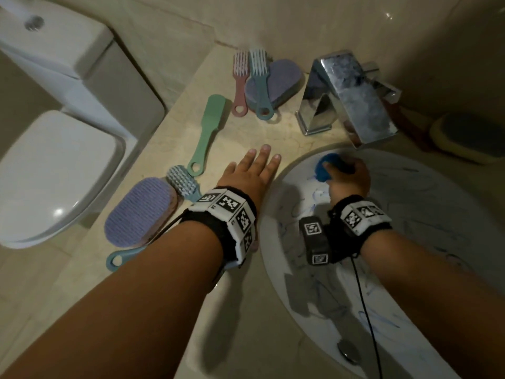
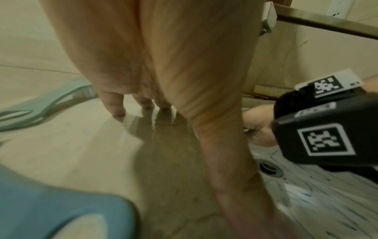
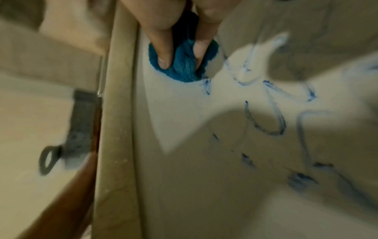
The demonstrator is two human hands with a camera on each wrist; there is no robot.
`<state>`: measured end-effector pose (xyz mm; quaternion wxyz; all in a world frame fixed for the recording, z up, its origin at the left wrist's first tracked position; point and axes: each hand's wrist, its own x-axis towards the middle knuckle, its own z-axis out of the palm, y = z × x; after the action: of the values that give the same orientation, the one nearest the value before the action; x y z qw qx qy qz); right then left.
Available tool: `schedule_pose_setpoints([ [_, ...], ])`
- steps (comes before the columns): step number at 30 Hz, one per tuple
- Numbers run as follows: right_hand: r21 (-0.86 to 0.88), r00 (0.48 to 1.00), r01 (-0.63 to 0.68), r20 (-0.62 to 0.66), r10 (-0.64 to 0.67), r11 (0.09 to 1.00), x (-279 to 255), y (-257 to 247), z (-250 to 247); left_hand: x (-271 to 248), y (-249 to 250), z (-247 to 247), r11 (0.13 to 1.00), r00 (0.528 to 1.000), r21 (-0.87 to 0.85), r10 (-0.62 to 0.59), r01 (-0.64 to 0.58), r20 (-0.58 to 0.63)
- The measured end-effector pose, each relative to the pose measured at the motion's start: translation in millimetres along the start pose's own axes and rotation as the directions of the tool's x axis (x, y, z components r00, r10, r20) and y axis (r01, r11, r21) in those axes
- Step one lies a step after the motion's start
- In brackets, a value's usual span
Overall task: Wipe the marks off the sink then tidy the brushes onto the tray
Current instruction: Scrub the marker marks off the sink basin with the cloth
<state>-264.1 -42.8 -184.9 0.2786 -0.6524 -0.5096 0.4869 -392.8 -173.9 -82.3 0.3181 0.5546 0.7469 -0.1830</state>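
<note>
My right hand (image 1: 345, 175) grips a bunched blue cloth (image 1: 323, 168) (image 3: 182, 64) and presses it on the upper left wall of the white sink (image 1: 437, 214), just under the rim. Blue marker scribbles (image 3: 266, 113) cover the basin. My left hand (image 1: 254, 173) rests flat on the beige counter beside the sink, fingers straight (image 2: 116, 103). Brushes lie on the counter: a green long-handled one (image 1: 207, 135), a pink one (image 1: 240, 83), a teal one (image 1: 261, 86), and a light-bristled blue-handled one (image 1: 181, 181). No tray shows clearly.
A chrome tap (image 1: 347, 97) stands behind the sink. Purple scrub pads lie at the back (image 1: 281, 80) and front left (image 1: 139, 212). A yellow-and-grey sponge (image 1: 467, 138) sits at the right. A toilet (image 1: 54, 170) stands left of the counter. The drain (image 1: 349, 351) is low in the basin.
</note>
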Motion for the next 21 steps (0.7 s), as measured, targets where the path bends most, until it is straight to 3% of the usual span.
schedule_pose_setpoints([
  [4,0.046,0.98,0.065,0.183,-0.072,0.997,-25.2,13.3,18.1,-1.3,1.5,-2.2,1.0,1.0,-0.008,-0.002,0.002,-0.02],
  [6,-0.001,0.972,0.104,0.21,-0.102,0.995,-28.2,16.4,16.1,-1.1,1.7,-2.2,1.0,1.0,-0.001,-0.003,0.003,-0.014],
  [11,0.041,0.997,0.022,-0.081,-0.019,0.999,2.0,9.5,-4.9,-0.4,0.3,-0.9,1.0,1.0,0.017,-0.005,0.005,0.002],
  [13,0.01,0.998,0.042,-0.052,-0.042,0.999,-3.4,8.9,4.5,0.3,-0.2,-0.4,1.0,1.0,0.012,-0.002,0.002,0.005],
  [15,0.037,0.991,0.107,0.073,-0.109,0.994,-10.4,13.5,15.2,1.7,-0.8,0.2,1.0,1.0,0.011,-0.005,0.005,0.004],
  [17,-0.03,0.988,0.133,0.077,-0.13,0.991,-6.8,13.0,9.1,2.4,-1.3,1.1,1.0,1.0,0.017,-0.006,0.006,-0.003],
  [21,0.026,0.971,0.053,-0.233,-0.046,0.998,21.9,7.9,-21.9,2.2,-1.3,1.7,1.0,1.0,0.023,-0.007,0.007,-0.005],
])
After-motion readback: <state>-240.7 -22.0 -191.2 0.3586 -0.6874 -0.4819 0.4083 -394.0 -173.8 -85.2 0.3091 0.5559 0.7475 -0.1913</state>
